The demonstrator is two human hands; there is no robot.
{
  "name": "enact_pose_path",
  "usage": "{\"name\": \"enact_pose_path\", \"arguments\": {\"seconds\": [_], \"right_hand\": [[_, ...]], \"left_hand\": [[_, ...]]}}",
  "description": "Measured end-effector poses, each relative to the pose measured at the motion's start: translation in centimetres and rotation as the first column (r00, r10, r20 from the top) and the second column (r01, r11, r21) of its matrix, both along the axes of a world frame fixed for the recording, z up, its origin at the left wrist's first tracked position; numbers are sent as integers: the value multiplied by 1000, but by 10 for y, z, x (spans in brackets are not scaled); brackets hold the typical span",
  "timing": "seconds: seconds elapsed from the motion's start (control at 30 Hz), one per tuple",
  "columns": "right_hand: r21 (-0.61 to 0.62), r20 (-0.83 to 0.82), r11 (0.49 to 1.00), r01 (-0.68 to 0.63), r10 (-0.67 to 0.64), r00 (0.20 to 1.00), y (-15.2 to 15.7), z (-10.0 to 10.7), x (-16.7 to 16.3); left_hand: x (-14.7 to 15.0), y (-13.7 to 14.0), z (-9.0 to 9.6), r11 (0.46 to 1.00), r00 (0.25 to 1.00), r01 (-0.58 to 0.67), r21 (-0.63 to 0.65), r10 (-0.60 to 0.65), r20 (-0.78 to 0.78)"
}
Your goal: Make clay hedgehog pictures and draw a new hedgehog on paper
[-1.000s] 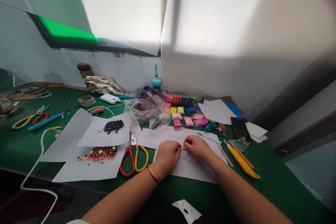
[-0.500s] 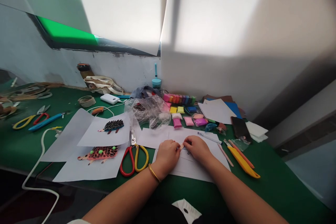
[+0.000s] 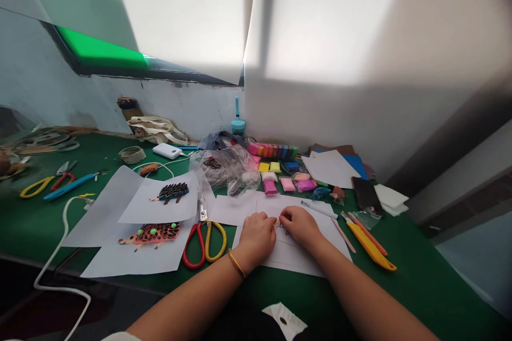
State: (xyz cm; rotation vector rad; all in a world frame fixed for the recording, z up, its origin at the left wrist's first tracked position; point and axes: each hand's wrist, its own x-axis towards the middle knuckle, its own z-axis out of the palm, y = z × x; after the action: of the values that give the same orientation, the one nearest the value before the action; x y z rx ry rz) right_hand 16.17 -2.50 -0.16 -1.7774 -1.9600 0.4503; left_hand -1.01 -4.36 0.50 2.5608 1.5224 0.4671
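Both of my hands are together over a white drawing sheet with dark lines on it. My left hand, with a gold bangle at the wrist, is closed, its fingers curled toward a small peach-coloured piece. Thumb and index finger of my right hand pinch at that same piece from the other side. It looks like soft clay, though the fingers hide most of it. Beyond my right hand a pen rests on the paper. Red-and-yellow-handled scissors lie left of my left hand.
Two sheets with hedgehog figures, one black and one pinkish, lie at the left. Several coloured clay packets sit behind the paper. At right are a yellow cutter and a dark phone-like slab. A white cable hangs over the edge.
Very little differs. My left hand and wrist have shifted slightly right, and my right hand stays almost in place; the fingers of both remain at the small peach-coloured piece.
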Motion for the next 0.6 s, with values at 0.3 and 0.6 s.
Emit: {"name": "enact_pose_path", "arguments": {"seconds": [0.3, 0.6], "right_hand": [[8, -14, 1000, 29, -29, 999, -1, -1, -1], [39, -148, 997, -66, 71, 986, -8, 2, 15]], "left_hand": [[0, -2, 4, 1000, 1000, -8, -17, 8, -26], [0, -2, 2, 1000, 1000, -1, -2, 1, -18]]}}
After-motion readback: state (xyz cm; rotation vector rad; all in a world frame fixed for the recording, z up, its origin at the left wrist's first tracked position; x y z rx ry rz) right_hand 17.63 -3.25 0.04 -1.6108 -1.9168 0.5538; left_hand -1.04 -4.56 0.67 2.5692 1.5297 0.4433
